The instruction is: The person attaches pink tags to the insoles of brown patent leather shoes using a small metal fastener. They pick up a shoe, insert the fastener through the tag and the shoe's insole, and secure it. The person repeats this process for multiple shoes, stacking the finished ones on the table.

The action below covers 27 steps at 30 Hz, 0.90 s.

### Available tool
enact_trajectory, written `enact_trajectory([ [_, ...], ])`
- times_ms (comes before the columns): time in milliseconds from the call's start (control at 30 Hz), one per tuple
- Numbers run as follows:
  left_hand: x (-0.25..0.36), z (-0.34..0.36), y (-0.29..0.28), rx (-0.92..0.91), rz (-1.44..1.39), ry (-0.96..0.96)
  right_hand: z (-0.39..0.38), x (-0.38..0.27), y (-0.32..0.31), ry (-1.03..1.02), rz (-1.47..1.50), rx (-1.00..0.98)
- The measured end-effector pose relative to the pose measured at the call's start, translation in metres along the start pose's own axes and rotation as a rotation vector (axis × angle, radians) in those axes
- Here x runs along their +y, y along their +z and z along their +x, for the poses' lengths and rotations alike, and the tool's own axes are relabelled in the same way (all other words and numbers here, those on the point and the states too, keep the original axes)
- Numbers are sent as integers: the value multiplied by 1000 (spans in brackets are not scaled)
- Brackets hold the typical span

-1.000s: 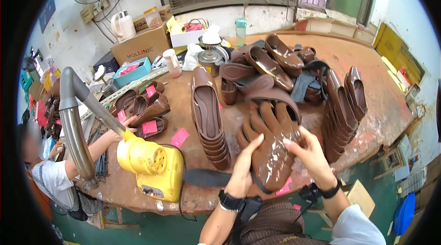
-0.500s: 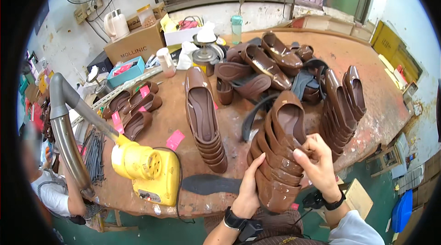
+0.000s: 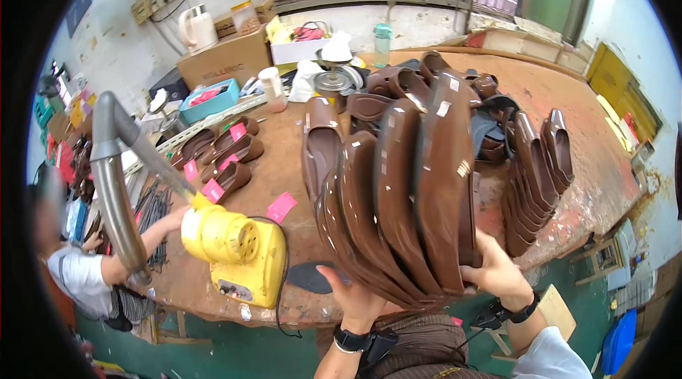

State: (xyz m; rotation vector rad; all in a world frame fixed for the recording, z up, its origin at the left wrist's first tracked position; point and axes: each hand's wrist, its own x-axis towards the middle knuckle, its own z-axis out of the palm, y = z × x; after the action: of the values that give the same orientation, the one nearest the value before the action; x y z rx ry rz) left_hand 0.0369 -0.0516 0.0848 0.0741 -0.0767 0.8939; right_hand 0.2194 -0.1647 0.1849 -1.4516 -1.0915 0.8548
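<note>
A nested stack of glossy brown shoes (image 3: 398, 194) hangs over the front of the table, its toes pointing up and away. My left hand (image 3: 359, 302) cups the stack's underside, thumb sticking out to the left and fingers partly hidden beneath. At the right end, my right hand (image 3: 497, 271) grips the nearest shoe by its heel, some fingertips hidden inside. Behind the held stack, another brown shoe (image 3: 322, 130) stands partly covered. More nested brown shoes (image 3: 529, 180) lean on the table to the right.
Left of me stands a yellow machine (image 3: 241, 258) with a bent metal pipe (image 3: 114, 180). A dark insole (image 3: 309, 276) lies by the table's front edge. Tagged brown shoes (image 3: 227, 159) sit farther back. A co-worker's arm (image 3: 160, 233) reaches behind the machine.
The held stack has been raised and tilted sideways, now showing the shoes' sides. My right hand has shifted to the heel end. The co-worker's arm has come forward toward the yellow machine.
</note>
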Motion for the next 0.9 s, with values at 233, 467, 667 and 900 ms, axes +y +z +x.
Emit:
enact_trajectory([
  [233, 63, -104, -4, 251, 284, 49, 24, -20, 66, -97, -227, -597],
  [467, 74, -215, -20, 441, 174, 113, 46, -15, 182, -398, -187, -1346],
  [667, 105, -260, -19, 564, 164, 383, 19, 33, 238, -82, -47, -783],
  [900, 176, -233, -6, 702, 800, 776, 26, 38, 237, 1093, 243, -1186],
])
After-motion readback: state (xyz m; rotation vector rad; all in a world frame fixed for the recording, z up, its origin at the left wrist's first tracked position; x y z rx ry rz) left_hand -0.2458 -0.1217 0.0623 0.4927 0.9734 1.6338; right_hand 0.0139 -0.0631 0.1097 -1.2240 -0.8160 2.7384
